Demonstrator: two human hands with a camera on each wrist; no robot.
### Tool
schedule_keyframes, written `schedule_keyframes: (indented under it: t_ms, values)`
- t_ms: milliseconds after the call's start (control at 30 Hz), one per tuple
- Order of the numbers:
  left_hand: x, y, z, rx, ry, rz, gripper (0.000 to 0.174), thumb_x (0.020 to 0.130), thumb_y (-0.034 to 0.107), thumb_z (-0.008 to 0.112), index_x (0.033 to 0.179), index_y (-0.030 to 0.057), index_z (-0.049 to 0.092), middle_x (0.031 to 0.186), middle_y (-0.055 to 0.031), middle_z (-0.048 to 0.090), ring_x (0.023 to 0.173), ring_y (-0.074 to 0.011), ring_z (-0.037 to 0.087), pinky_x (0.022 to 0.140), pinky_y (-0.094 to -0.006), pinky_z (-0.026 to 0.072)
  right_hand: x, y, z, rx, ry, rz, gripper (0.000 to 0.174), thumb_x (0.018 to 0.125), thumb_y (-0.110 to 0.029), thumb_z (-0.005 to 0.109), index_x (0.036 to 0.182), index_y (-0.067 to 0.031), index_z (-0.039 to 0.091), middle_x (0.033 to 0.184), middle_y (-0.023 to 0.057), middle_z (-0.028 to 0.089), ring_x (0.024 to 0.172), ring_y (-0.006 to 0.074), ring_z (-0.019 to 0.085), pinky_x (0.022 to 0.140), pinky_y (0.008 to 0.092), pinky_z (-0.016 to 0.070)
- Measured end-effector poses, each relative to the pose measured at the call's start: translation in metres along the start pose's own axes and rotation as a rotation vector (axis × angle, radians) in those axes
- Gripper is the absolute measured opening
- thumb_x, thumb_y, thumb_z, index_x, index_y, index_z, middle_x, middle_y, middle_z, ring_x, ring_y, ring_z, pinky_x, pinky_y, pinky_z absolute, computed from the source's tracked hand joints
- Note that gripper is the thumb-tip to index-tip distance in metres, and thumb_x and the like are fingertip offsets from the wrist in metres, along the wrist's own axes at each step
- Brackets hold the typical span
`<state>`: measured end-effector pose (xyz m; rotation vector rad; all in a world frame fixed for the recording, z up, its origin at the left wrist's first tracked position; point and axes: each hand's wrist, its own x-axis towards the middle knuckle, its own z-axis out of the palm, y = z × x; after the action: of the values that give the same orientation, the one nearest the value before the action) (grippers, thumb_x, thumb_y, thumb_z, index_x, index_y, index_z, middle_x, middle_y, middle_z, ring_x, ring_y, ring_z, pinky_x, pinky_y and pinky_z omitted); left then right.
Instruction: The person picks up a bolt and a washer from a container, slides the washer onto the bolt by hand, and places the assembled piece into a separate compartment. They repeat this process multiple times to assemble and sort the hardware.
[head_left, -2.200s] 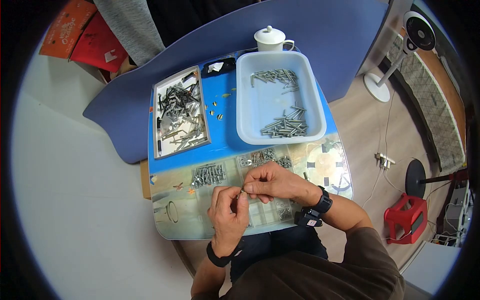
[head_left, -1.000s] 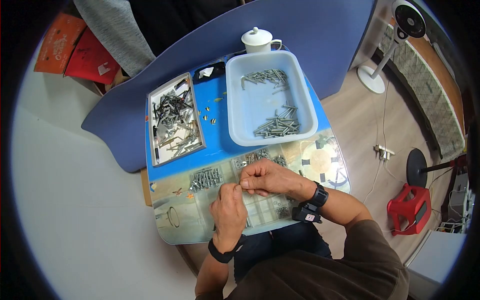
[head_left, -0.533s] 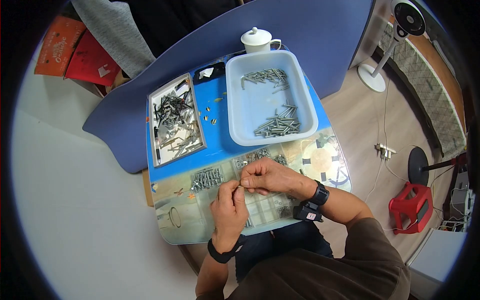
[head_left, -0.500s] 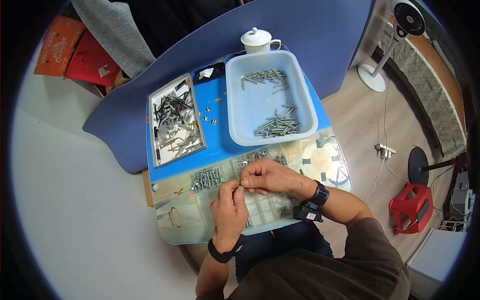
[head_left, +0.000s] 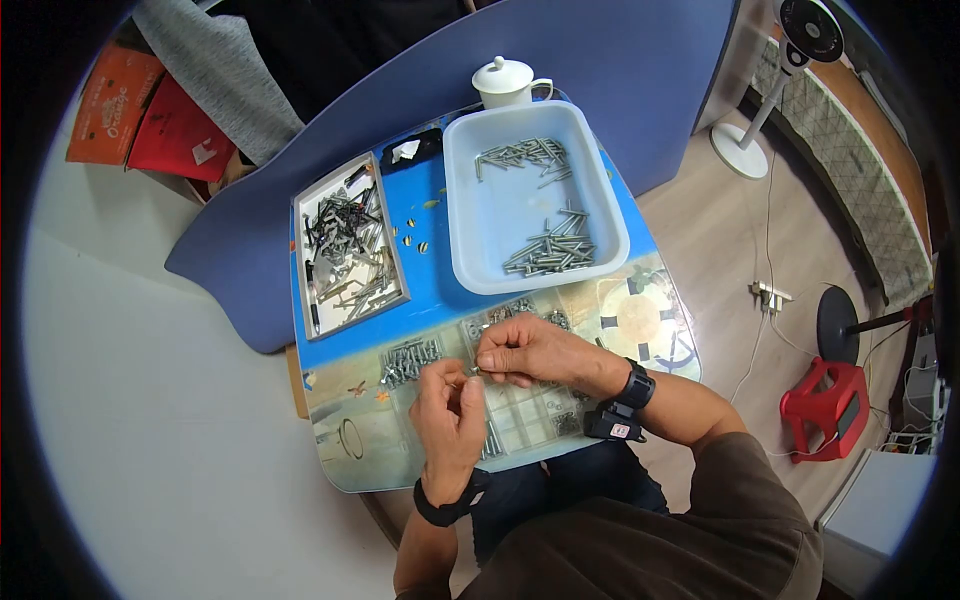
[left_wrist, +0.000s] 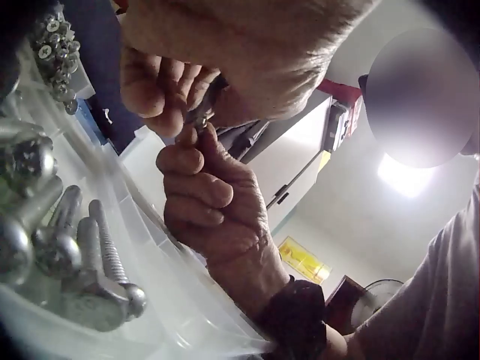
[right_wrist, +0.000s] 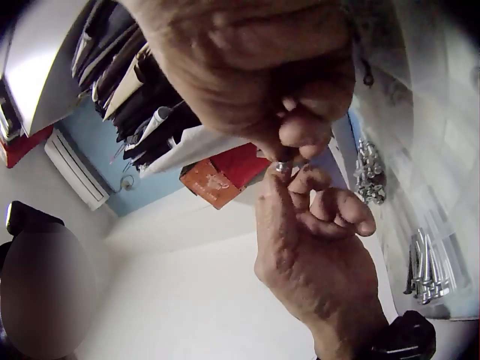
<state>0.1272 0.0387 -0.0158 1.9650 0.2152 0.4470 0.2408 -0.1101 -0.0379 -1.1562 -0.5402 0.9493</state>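
Observation:
In the head view, my left hand (head_left: 446,428) and right hand (head_left: 542,354) meet over a clear compartment box (head_left: 512,438). The right thumb and index finger pinch a small silvery metal fastener (right_wrist: 282,166); its exact kind I cannot tell. My left fingers are curled at its other side, with the left thumb tip right against it in the right wrist view. Fingers hide most of the piece. Beside the left hand, short bolts (head_left: 410,361) fill one compartment, and longer bolts (right_wrist: 429,268) lie in another. Small nuts and washers (head_left: 512,309) sit in compartments beyond the right hand.
Behind the box stands a pale plastic tub (head_left: 618,240) with two heaps of metal pins. Left of it lies a shallow tray (head_left: 400,290) of mixed screws and a pen. A lidded white cup (head_left: 503,82) and a blue partition (head_left: 640,60) are at the back.
The left thumb and index finger have spread slightly and the left hand has shifted a little left, so more of the small fastener shows at the right fingertips. The head view has shifted slightly.

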Motion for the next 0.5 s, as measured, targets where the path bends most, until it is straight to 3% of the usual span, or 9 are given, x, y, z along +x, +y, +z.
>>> schedule_keyframes:
  t_ms: [133,333,400,500]
  values:
    - [-0.003,-0.012,0.0,0.086,-0.025,0.099,0.01,0.096,0.009,0.06,0.102,0.001,0.06,0.082,-0.0164,0.066,0.065,-0.028,0.065,0.06,-0.0366,0.0502,0.0,0.001,0.0,-0.027,-0.027,-0.013,0.027,0.101,-0.023,0.065,0.082,-0.0034,0.064,0.07,-0.0024,0.057,0.053,0.0039,0.045,0.048,0.0214,0.0343]
    - [0.004,-0.002,0.0,0.345,-0.039,0.147,0.016,0.1,0.017,0.057,0.099,0.0012,0.06,0.083,-0.0216,0.066,0.072,-0.0377,0.067,0.061,-0.0427,0.05,0.001,0.0,0.003,-0.072,-0.013,-0.02,0.025,0.1,-0.016,0.063,0.079,-0.0027,0.062,0.066,-0.0024,0.056,0.052,0.005,0.047,0.047,0.0235,0.035]
    - [0.006,-0.002,-0.004,0.446,-0.153,-0.048,0.02,0.101,0.02,0.056,0.098,0.0007,0.059,0.084,-0.0233,0.065,0.071,-0.0375,0.067,0.06,-0.0423,0.0489,0.001,0.001,0.002,-0.067,-0.011,-0.024,0.026,0.1,-0.019,0.064,0.08,-0.0028,0.063,0.067,-0.0025,0.056,0.052,0.0046,0.046,0.048,0.0227,0.0347]
    - [0.006,-0.002,-0.007,0.32,-0.147,-0.086,0.018,0.1,0.018,0.057,0.1,0.0,0.059,0.082,-0.0206,0.065,0.069,-0.0358,0.067,0.059,-0.0404,0.0489,0.001,0.001,0.001,-0.061,-0.007,-0.026,0.027,0.101,-0.021,0.065,0.081,-0.0029,0.063,0.069,-0.0028,0.056,0.053,0.0041,0.045,0.048,0.0221,0.0342]
